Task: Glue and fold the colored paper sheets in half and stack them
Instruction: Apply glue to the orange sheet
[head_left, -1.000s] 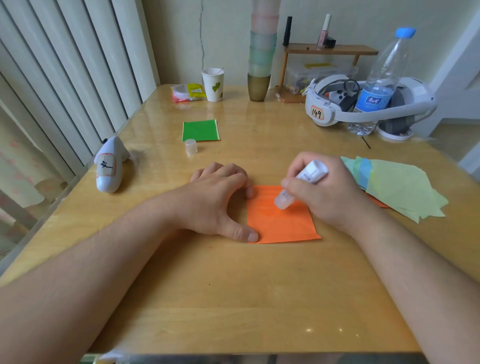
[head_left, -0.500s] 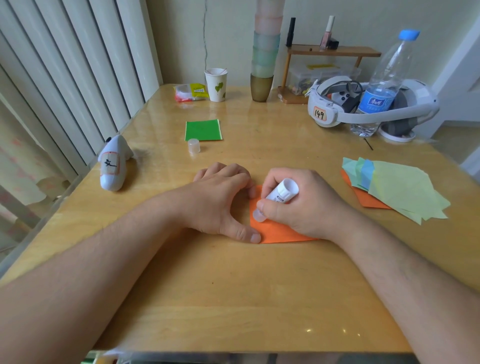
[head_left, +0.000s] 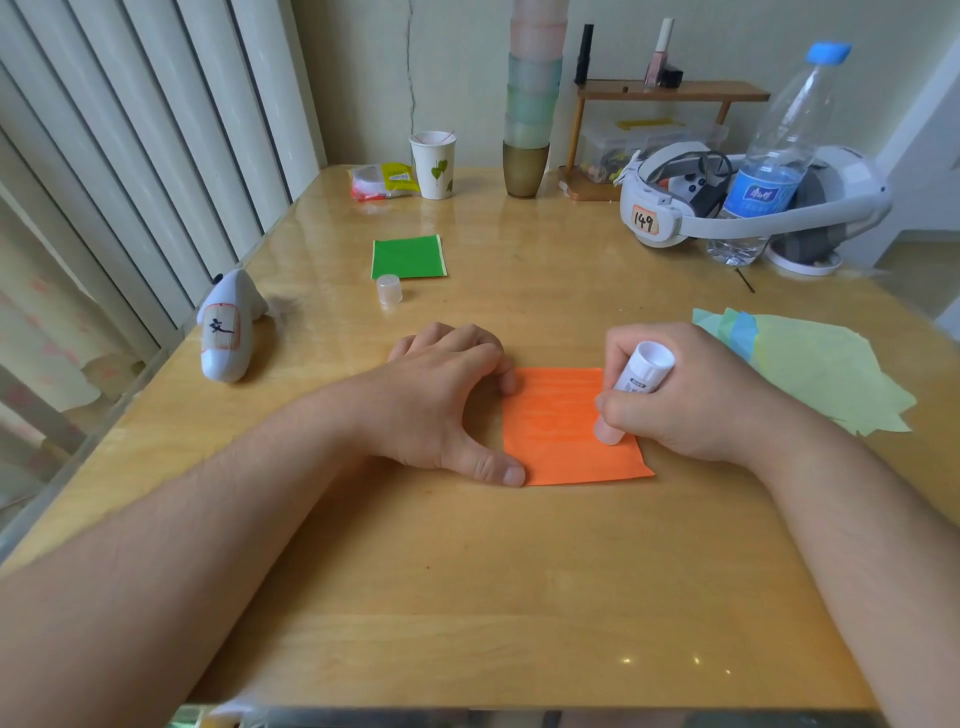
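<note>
**Glue going onto the orange sheet**

The orange sheet lies flat on the wooden table, and everything else is best placed from it. At its left edge rests the left hand: the thumb lies along the near left corner and the fingertips, bent down, press the far left corner, the palm arched over bare table. It grasps nothing — the hand seems to be there only to pin the paper so that it does not slide under the glue.

Over the sheet's right side the right hand has its fingers wrapped round a glue stick, thumb against the barrel, the stick tilted so that its pale tip meets the paper near the right edge. Faint horizontal streaks across the orange suggest glue already laid there. Judged from this, the gluing is well on and the fold is not yet made.

Just right of the sheet, partly behind the right hand, lies a loose pile of paper sheets, pale green with a little blue — probably waiting their turn. Beyond the sheet to the far left stands the glue cap, and touching distance behind it a folded green sheet, apparently the start of the stack.
</note>
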